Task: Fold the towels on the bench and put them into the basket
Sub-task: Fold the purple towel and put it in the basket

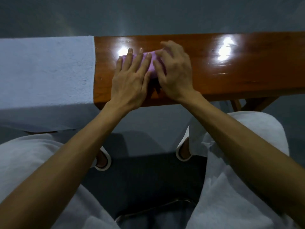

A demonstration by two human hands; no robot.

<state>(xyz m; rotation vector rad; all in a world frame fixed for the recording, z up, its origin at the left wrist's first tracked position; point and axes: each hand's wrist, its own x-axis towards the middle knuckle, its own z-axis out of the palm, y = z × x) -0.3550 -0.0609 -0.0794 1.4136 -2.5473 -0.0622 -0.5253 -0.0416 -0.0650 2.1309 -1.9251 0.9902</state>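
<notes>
A small pink towel (pixel 152 63), folded into a compact wad, lies on the glossy wooden bench (pixel 231 76). My left hand (pixel 130 80) lies flat on the towel's left part with straight, spread fingers. My right hand (pixel 173 70) covers its right part, fingers bent over the towel's far edge; the grip is blurred. Most of the towel is hidden under both hands. A large pale blue towel (pixel 44 71) is spread over the bench's left end and hangs over the near edge. No basket is in view.
The bench's right half shows bare wood with two bright light reflections. Beyond the bench is grey floor. My knees in white trousers and white slippers (pixel 102 161) sit below the bench's near edge, above a dark seat.
</notes>
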